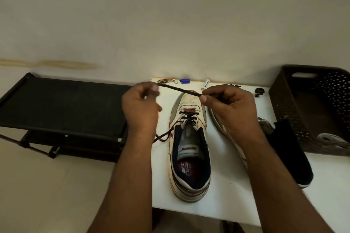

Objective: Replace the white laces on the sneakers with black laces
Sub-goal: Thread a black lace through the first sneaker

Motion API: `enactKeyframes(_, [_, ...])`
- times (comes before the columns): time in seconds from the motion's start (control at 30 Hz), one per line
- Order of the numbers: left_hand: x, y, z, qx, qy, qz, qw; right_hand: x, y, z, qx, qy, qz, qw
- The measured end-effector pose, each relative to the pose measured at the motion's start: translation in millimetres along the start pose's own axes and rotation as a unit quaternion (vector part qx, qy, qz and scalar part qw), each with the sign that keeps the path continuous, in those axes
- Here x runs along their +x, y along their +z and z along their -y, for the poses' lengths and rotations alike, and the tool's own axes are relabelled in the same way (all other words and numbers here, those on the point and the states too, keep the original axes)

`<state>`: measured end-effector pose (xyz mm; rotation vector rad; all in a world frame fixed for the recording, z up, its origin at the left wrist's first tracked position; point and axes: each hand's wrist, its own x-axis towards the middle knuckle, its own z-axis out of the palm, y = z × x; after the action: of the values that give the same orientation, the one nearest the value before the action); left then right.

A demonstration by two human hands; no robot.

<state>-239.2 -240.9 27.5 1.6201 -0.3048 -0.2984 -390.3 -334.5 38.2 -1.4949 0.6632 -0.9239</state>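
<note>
A worn white sneaker [189,147] stands toe-away on the white table [227,204]. A black lace [180,90] runs through its lowest eyelets near the toe. My left hand [140,108] and my right hand [225,104] each pinch the lace and hold a stretch of it taut above the toe. Another part of the lace trails off the sneaker's left side [164,136]. The second sneaker [219,121] lies to the right, mostly hidden under my right forearm.
A black shoe rack [62,106] stands left of the table. A dark perforated basket [312,109] sits at the right, a dark sock [289,153] beside it. Nail clippers [166,80], a blue cap [184,80] and a small tube [205,84] lie along the far edge.
</note>
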Motion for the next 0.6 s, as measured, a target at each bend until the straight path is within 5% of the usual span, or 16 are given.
enactKeyframes(0.07, [8.2,-13.4,2.0,0.029,0.011,-0.105,0.994,-0.2,0.2,0.2,-0.022,-0.005,-0.004,1.0])
enactKeyframes(0.1, [7.5,-16.9,0.1,0.061,0.013,-0.093,0.994,-0.3,1.9,0.3,-0.031,-0.006,-0.001,0.999])
enactKeyframes(0.2, [-5.7,-13.3,-15.9,0.011,0.024,0.168,0.985,-0.2,7.7,-0.2,-0.031,0.0,0.016,0.999])
enactKeyframes(0.3, [-18.9,-1.4,-19.8,0.004,0.005,0.388,0.922,-1.8,11.2,-1.1,-0.016,0.007,0.039,0.999])
enactKeyframes(0.5, [-5.7,-6.8,-7.8,0.158,0.034,0.248,0.955,0.9,4.1,-8.8,-0.071,0.021,0.019,0.997])
enactKeyframes(0.6, [-11.9,-5.5,-10.4,0.162,0.023,0.33,0.93,-0.7,10.6,-11.3,-0.1,0.026,0.041,0.994])
